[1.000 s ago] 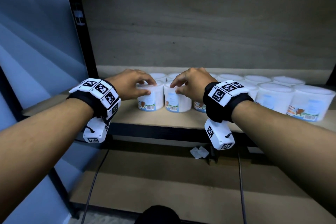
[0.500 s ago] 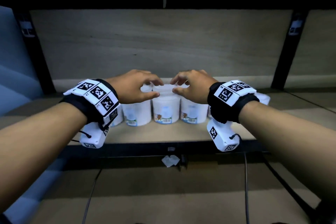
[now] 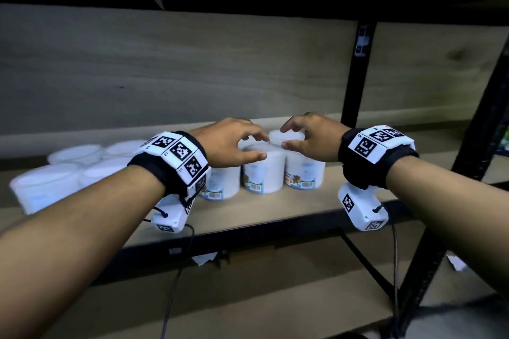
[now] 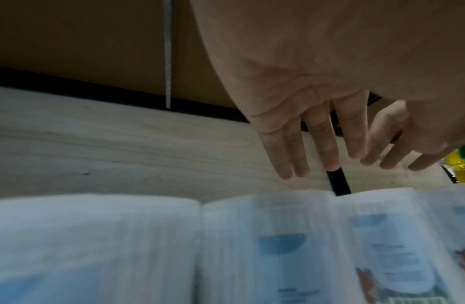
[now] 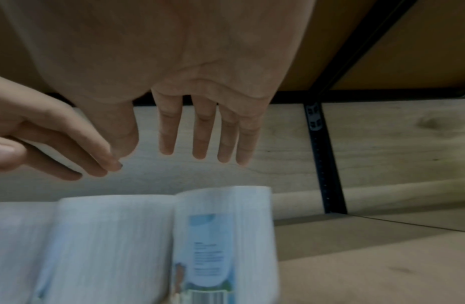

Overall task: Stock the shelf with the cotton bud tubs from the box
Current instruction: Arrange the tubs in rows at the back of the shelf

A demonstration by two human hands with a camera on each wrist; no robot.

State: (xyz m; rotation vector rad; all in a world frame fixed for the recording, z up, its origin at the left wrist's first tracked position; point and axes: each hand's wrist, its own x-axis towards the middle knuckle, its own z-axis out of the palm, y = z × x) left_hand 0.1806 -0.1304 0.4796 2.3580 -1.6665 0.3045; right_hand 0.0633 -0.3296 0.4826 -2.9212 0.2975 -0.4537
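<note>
Both hands hover just above the front tub [image 3: 264,170], left hand [image 3: 230,143] and right hand [image 3: 311,136] loosely spread, fingers apart, gripping nothing, likely just letting go. The tubs stand upright on the shelf [image 3: 264,210], long axes vertical, barcoded labels facing out; behind it, more tubs [image 3: 286,137] fill the rows.

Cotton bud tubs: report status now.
Left hand and right hand open, empty, above the tubs. Tubs upright on the shelf. Nothing in the way.
</note>
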